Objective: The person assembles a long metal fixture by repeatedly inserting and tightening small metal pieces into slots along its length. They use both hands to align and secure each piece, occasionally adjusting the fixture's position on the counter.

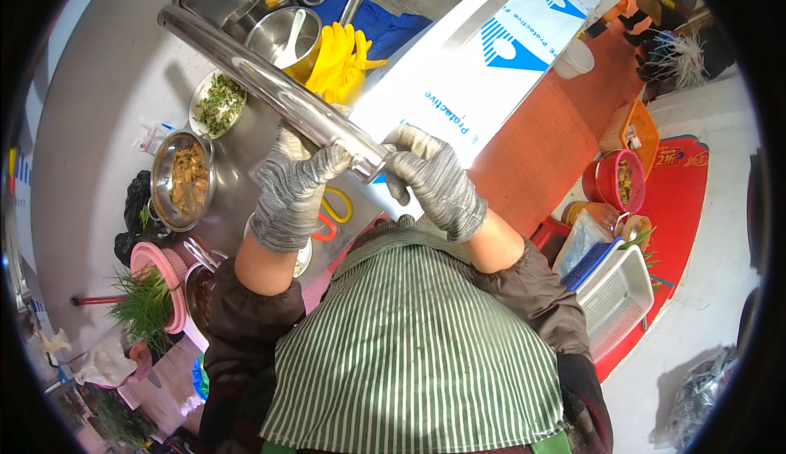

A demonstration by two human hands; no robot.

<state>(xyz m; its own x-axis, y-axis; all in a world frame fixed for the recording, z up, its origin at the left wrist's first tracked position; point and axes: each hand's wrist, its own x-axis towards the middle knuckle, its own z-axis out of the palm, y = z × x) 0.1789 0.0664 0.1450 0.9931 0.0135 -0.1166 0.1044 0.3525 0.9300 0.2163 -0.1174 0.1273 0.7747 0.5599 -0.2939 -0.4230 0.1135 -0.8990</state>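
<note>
A grey work surface (pixel 98 118) sweeps down the left of the head view, busy with a metal pot (pixel 260 43), a plate (pixel 196 117) of chopped greens and some yellow rubber gloves (pixel 337 65), while a brown board (pixel 536 151) and a red table (pixel 693 196) take up the right. And dead centre, just beyond the striped apron (pixel 417 347), there's the metal tube (pixel 246 73), slanting from the upper left down to two gloved hands, right beside the white panel (pixel 409 98) with its blue-printed film! Looks stiff, this one, and probably hollow; I'd guess a fair weight, with all that length hanging out past the grip. It shouldn't bend, but a polish like that could slip through knitted fabric, so the sound hold is a full wrap, one hand nearer the middle for balance, the other steadying the end. Now the grip: the left hand (pixel 291 194) is wrapped about the tube close to its near end, thumb laid over the top, no daylight between glove and metal. The right hand (pixel 438 182) is bent in at that same end, fingertips at the rim; whether they're pinching anything, I can't tell
</note>
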